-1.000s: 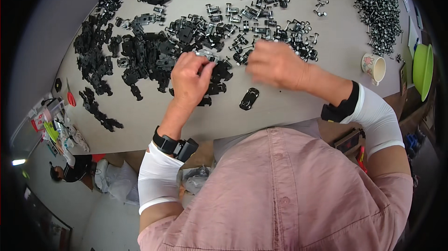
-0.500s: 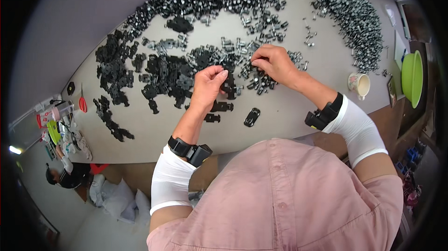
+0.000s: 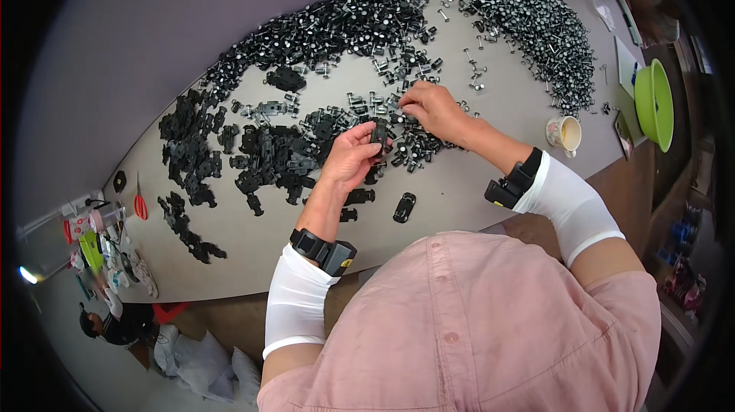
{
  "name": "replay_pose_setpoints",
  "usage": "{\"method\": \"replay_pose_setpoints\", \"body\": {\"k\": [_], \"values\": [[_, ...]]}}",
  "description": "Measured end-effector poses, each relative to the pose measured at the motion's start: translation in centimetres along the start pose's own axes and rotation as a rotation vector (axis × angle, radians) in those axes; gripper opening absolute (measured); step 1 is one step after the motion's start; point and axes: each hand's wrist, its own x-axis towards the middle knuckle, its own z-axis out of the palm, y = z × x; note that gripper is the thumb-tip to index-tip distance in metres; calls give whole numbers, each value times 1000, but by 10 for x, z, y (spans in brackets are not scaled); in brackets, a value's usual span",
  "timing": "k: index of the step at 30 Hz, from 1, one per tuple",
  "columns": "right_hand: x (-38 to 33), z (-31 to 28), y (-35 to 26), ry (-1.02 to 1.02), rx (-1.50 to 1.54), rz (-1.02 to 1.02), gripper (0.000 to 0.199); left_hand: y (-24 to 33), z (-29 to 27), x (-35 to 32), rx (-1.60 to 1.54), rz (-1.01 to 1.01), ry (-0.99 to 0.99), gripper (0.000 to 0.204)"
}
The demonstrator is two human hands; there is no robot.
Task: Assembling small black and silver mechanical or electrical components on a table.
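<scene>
My left hand (image 3: pixel 353 155) is closed around a black toy car chassis (image 3: pixel 378 135), tilted up between thumb and fingers. To its right, my right hand (image 3: pixel 434 112) pinches with thumb and fingertips over the small wheel axles (image 3: pixel 417 145); what lies in the pinch is too small to make out. Beside my left hand spreads a pile of flat black chassis pieces (image 3: pixel 268 150). A finished-looking black toy car (image 3: pixel 404 207) rests alone nearer to me.
Long heaps of black-and-silver wheel parts (image 3: pixel 329 21) and silver wheel axles (image 3: pixel 536 29) line the far side. A floral cup (image 3: pixel 563 135) and a green basin (image 3: pixel 653 106) stand right; red-handled scissors (image 3: pixel 140 205) lie left. Another person (image 3: pixel 115 324) is at lower left.
My left hand has turned, and the chassis now shows upright in its fingers. My right hand stays pinched over the axles. The whole view has shifted slightly.
</scene>
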Motion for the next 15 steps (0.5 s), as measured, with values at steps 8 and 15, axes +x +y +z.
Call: {"method": "replay_pose_setpoints", "body": {"k": [8, 15], "values": [[9, 3, -38, -264, 858, 763, 15, 5, 6, -2, 4, 77, -18, 42], [-2, 25, -41, 101, 1264, 1006, 16, -22, 4, 14, -172, 235, 169, 32]]}}
